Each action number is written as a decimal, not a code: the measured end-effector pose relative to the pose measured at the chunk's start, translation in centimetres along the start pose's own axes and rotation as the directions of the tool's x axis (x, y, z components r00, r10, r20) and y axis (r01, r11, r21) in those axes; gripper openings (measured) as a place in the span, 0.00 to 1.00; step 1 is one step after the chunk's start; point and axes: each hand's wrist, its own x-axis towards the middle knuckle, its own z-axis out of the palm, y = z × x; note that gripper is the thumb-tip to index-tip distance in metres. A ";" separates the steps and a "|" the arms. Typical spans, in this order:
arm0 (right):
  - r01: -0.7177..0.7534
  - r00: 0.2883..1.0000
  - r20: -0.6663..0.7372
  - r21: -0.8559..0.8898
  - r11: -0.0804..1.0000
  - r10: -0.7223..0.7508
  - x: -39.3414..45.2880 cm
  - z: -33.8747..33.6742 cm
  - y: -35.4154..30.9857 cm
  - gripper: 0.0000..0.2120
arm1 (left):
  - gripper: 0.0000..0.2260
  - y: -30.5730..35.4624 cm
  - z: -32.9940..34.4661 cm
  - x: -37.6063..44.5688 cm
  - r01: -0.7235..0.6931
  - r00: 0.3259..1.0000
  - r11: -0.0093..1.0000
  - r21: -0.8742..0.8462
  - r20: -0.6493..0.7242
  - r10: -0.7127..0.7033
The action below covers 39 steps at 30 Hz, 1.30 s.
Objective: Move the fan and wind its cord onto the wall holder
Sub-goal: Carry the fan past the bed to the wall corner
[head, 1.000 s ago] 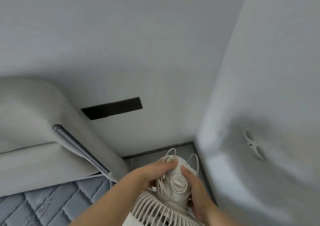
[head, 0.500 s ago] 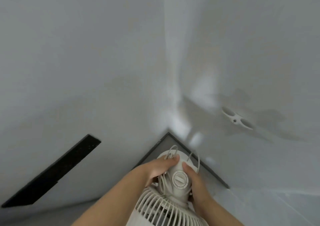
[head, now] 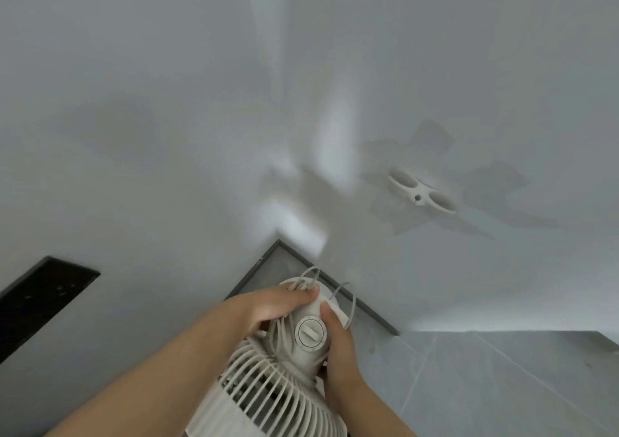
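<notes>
A white fan (head: 278,386) fills the lower middle of the head view, its ribbed grille toward me and a round dial on its motor housing. My left hand (head: 268,309) grips the housing from the left, pressing loops of the white cord (head: 348,299) against it. My right hand (head: 338,346) grips the housing from the right. Both hold the fan up in the room's corner. The white wall holder (head: 420,195), a two-winged bracket with a centre screw, sits on the right wall, above and right of the fan, with nothing wound on it.
Two white walls meet in a corner just above the fan. A black panel with sockets (head: 40,296) is set in the left wall. Grey floor tiles (head: 485,386) and a dark skirting strip (head: 371,316) lie at lower right.
The view has swung right: the bed and headboard left the frame, the corner and wall holder moved toward the middle. Both hands keep the same grip on the fan.
</notes>
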 end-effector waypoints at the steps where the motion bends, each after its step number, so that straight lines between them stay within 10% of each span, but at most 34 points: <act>1: -0.006 1.000 0.005 0.010 1.000 0.006 -0.1 -0.1 0.0 0.21 | 0.31 0.3 0.2 -0.1 -0.004 1.000 1.000 0.019 0.011 0.003; 10: 0.045 0.998 0.035 0.077 0.996 -0.048 -0.2 -0.9 0.5 0.21 | 0.16 0.9 1.2 -1.2 -0.051 0.999 0.999 0.011 -0.005 0.051; 18: 0.123 0.989 0.084 0.020 0.992 -0.125 -0.7 -1.2 0.9 0.13 | 0.24 -0.1 1.5 -0.7 -0.165 0.978 0.986 0.020 -0.127 0.166; 25: 0.010 1.000 -0.017 0.038 0.999 -0.010 -0.9 -1.6 1.2 0.34 | 0.25 0.9 2.2 -2.2 -0.250 0.936 0.961 -0.116 -0.283 0.210; 34: 0.161 0.912 -0.354 -0.152 0.975 -0.206 -0.5 -2.8 -0.8 0.07 | 0.14 2.9 2.6 -4.5 -0.427 0.846 0.857 -0.289 -0.462 0.266; 39: 0.145 0.951 -0.306 0.294 0.945 -0.051 -0.2 -3.5 -4.0 0.09 | 0.12 4.2 3.0 -6.0 -0.525 0.820 0.716 -0.459 -0.499 0.281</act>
